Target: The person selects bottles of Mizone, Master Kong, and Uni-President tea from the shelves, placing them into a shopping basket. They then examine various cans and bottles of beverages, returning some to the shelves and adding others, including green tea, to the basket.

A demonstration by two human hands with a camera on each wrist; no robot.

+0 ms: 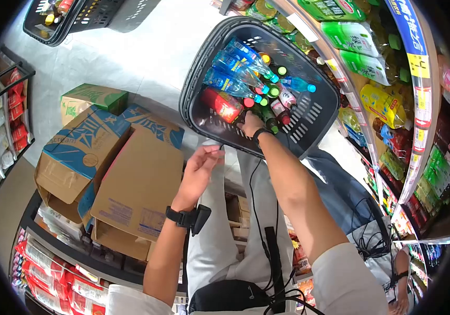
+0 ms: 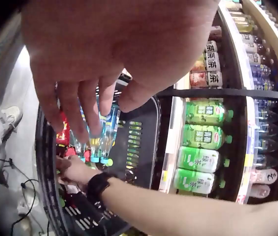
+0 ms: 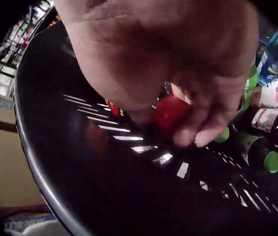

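Observation:
My right hand (image 1: 250,125) reaches down into a black shopping basket (image 1: 187,97), at the side closest to me. In the right wrist view its fingers and thumb curl round a bottle's red cap (image 3: 171,115); the palm hides much of the bottle. Blue-labelled water bottles (image 1: 238,63), a red-wrapped item (image 1: 221,105) and a pink-labelled bottle (image 1: 287,97) lie around it in the basket. Just outside the near-left rim, my left hand (image 1: 204,165) hovers with loosely bent fingers, holding nothing. In the left wrist view its spread fingers (image 2: 82,105) overlap the basket.
Drink shelves (image 1: 351,58) curve along the right side. Cardboard boxes (image 1: 135,178) stack at left, above a rack with red packages (image 1: 51,273). A second basket (image 1: 86,21) sits on the floor at upper left. Another person's jeans (image 1: 335,178) and dark cables show at right.

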